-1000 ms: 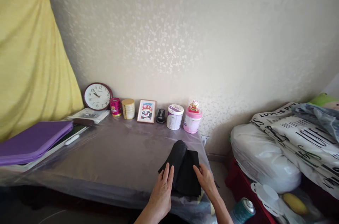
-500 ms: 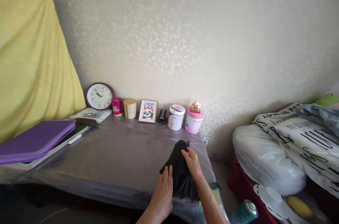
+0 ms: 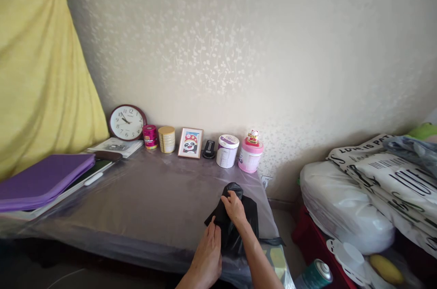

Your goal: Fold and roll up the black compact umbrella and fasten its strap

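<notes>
Now two hands (image 3: 208,252) (image 3: 234,207) on one black cloth (image 3: 239,230).

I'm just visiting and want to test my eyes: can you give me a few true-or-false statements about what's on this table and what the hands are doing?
1. Both hands are on the black cloth. True: the left hand rests at its near edge, the right hand on top.
2. The clock lies flat on the table. False: it leans against the wall.
3. The panda picture stands right of the gold tin. True.
4. The purple folder is beside the pink jar. False: it lies at the table's far left.
</notes>
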Motion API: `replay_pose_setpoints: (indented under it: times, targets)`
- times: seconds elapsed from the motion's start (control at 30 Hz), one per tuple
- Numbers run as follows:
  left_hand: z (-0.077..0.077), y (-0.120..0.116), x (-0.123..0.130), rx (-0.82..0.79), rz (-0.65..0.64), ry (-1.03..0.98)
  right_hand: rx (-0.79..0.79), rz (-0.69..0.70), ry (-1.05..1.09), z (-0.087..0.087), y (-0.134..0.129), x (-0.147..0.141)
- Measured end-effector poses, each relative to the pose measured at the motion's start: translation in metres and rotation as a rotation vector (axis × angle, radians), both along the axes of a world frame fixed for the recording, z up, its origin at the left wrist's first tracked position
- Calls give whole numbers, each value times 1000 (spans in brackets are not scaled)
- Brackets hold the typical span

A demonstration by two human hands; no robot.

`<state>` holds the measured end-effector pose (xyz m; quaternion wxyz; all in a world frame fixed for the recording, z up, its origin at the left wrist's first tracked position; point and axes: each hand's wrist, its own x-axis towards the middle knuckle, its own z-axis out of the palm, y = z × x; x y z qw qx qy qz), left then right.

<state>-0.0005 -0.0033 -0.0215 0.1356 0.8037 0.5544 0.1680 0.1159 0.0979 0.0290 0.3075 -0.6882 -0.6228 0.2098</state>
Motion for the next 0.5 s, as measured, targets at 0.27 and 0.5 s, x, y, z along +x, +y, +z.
replay_pose_setpoints:
  times: [0.27, 0.5]
  targets:
    - [21, -16, -14, 136, 75, -70, -57, 204, 119, 11, -7, -5]
    - [23, -2, 2, 192, -138, -52, 1, 318, 25, 15, -14, -7]
